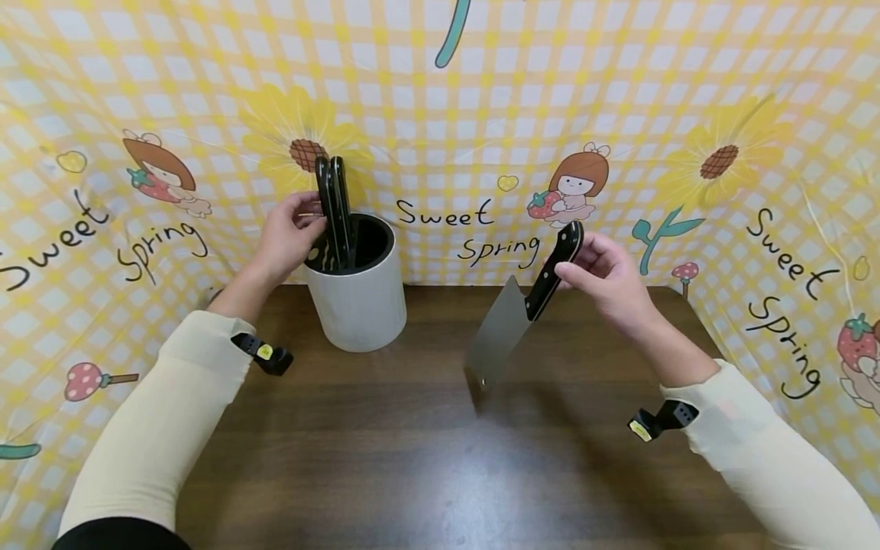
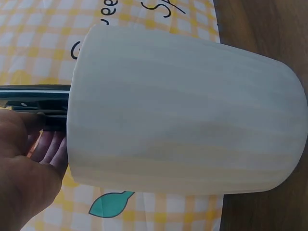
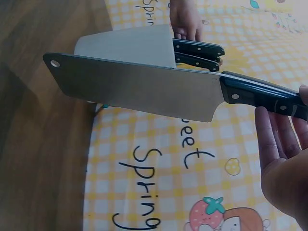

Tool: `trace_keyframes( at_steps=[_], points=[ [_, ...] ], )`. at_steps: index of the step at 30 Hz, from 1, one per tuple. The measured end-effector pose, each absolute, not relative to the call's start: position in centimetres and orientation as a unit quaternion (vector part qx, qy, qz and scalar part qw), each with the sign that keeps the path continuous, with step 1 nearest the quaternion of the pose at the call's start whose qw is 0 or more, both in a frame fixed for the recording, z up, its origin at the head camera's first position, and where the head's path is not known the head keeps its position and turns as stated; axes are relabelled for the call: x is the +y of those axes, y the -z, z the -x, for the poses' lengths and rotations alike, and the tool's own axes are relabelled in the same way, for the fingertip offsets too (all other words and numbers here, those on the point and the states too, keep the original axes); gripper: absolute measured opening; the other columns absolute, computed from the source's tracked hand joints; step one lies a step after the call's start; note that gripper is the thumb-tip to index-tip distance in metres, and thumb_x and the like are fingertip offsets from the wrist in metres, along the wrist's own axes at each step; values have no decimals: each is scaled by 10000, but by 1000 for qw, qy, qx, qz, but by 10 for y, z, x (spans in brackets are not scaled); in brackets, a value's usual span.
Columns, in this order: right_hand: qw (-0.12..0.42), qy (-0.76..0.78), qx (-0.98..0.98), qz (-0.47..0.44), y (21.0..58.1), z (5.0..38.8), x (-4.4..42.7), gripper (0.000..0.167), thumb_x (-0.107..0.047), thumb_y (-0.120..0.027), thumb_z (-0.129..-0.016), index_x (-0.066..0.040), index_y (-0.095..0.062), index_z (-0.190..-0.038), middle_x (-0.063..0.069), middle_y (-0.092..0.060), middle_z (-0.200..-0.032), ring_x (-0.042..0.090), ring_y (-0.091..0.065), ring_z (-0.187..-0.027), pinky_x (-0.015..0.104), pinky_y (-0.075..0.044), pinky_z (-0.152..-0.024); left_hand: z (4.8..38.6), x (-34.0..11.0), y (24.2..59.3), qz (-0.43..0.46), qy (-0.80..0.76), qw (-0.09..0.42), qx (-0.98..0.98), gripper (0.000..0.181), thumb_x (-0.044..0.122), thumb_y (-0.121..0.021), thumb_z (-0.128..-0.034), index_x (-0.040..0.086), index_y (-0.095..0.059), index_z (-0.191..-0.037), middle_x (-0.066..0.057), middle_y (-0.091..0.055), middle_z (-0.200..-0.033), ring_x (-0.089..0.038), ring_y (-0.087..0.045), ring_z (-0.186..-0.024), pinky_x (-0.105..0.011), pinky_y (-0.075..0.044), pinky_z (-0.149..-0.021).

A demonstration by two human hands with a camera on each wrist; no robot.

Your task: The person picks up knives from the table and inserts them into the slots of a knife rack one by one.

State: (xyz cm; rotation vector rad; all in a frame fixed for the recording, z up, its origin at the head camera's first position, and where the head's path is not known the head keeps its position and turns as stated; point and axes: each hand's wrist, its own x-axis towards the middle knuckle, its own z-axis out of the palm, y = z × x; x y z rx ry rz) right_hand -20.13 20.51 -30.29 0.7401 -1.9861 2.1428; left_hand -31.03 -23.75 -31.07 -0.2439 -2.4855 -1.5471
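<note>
My right hand [image 1: 610,281] grips the black riveted handle of a cleaver [image 1: 500,332], thumb on the near side. Its wide blade tilts down to the left over the table, and the right wrist view shows it from the side, a hole near the tip. On the left stands a white ribbed knife holder [image 1: 357,309] with a dark inside. Several black-handled knives [image 1: 334,210] stick up from its left part; their blades are hidden inside. At the holder's rim, my left hand [image 1: 292,235] pinches a knife handle [image 2: 55,122] between thumb and fingers.
A dark brown wooden table [image 1: 412,473] lies under everything. Behind it and at both sides hangs a yellow checked cloth [image 1: 440,114] with printed flowers, figures and lettering. The holder stands close to the back cloth.
</note>
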Motion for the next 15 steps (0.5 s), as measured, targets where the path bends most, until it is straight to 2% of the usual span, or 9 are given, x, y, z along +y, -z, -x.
trace_keyframes(
  at_steps=[8, 15],
  points=[
    [72, -709, -656, -248, 284, 205, 203, 281, 170, -590, -932, -72, -675, -1048, 42, -727, -940, 149, -704, -834, 305, -624, -743, 310, -236, 305, 80, 532, 125, -834, 431, 112, -512, -1059, -42, -487, -1460, -230, -545, -1404, -220, -574, -1207, -205, -509, -968],
    [82, -699, -662, -257, 265, 213, 196, 178, 81, -670, -934, -49, -686, -1054, 75, -708, -905, 167, -697, -788, 314, -625, -732, 305, -229, 282, 62, 585, 220, -778, 342, 67, -566, -1017, -62, -596, -1332, -119, -627, -1188, -145, -645, -998, -147, -551, -795]
  ],
)
